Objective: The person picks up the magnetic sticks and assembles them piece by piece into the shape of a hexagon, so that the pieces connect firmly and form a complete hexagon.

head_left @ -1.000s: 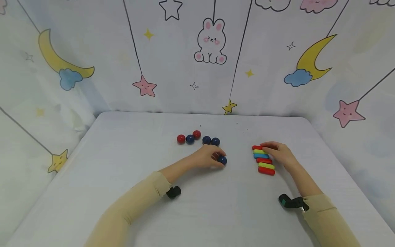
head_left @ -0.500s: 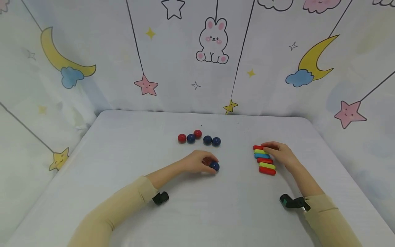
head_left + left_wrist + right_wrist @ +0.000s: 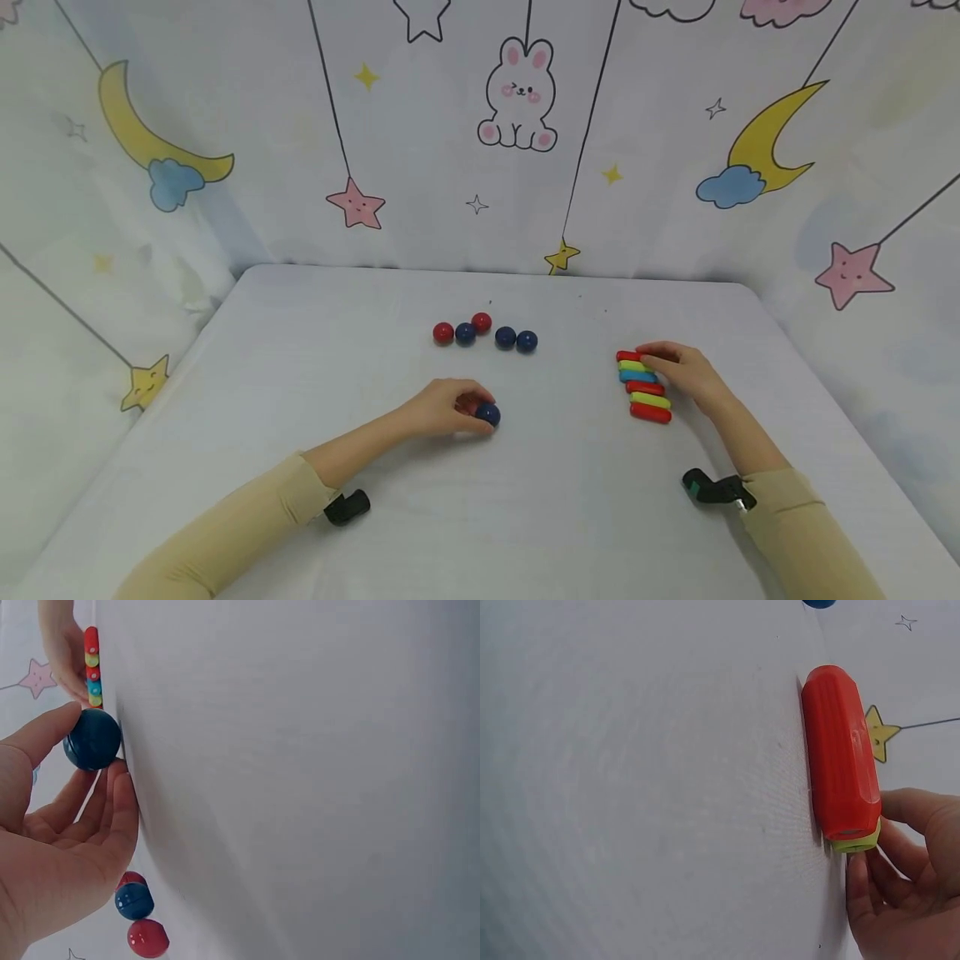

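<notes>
My left hand [image 3: 444, 408] holds a dark blue ball [image 3: 488, 415] by its sides over the middle of the table. In the left wrist view the thumb lies on one side of that ball [image 3: 94, 740] and the fingertips on the other. A row of short coloured sticks [image 3: 644, 388], red, yellow-green and blue, lies side by side on the right. At its far end my right hand [image 3: 684, 372] pinches the end of the farthest red stick [image 3: 628, 356]. The right wrist view shows the nearest red stick [image 3: 841, 754] large, hiding most of the row and part of the fingers.
Towards the back of the white table [image 3: 337, 300] lie more balls: a red ball [image 3: 443, 332], a blue ball [image 3: 466, 334] and another red ball [image 3: 482, 322] together, with two blue balls [image 3: 516, 339] just right of them. A patterned cloth [image 3: 420, 125] hangs behind.
My left hand has carried the blue ball left and towards me, away from the two blue balls at the back. The right hand and the sticks have stayed in place.
</notes>
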`<control>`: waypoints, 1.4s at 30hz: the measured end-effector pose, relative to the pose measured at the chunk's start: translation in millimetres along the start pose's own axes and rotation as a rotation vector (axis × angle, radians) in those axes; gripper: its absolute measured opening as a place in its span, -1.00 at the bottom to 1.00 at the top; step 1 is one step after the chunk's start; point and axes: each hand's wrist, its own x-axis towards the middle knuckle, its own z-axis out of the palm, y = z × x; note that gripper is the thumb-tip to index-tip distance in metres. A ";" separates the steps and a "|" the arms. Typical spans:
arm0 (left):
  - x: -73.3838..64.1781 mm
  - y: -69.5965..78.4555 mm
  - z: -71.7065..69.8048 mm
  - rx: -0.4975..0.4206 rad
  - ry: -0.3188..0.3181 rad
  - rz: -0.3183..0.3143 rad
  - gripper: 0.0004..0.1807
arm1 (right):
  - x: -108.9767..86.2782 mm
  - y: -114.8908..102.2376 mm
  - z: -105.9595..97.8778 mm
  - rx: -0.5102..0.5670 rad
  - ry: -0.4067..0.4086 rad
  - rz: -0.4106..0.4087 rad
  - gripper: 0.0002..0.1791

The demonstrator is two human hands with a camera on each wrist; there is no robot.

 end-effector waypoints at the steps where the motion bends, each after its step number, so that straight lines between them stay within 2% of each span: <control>1: -3.4 -0.5 -0.8 -0.003 0.001 -0.005 -0.60 | 0.5 0.7 -0.3 -0.001 0.000 -0.001 -0.39; 9: -25.8 -5.7 -5.9 -0.010 0.026 -0.052 -0.60 | 2.7 -0.7 -4.2 -0.035 -0.020 -0.004 -0.40; 16: -36.7 -6.7 -9.4 -0.021 0.050 -0.077 -0.62 | 7.5 -7.7 -10.8 -0.110 -0.063 -0.031 -0.40; 24: -40.1 -4.5 -10.8 -0.042 0.040 -0.075 -0.62 | 18.2 -15.7 -9.9 -0.146 -0.113 -0.048 -0.44; 33: -39.3 -5.3 -9.9 -0.061 0.031 -0.076 -0.62 | 27.2 -30.7 3.3 -0.184 -0.123 -0.066 -0.52; 42: -38.9 -6.9 -9.2 -0.075 0.042 -0.087 -0.61 | 32.6 -43.1 22.6 -0.247 -0.119 -0.212 -0.63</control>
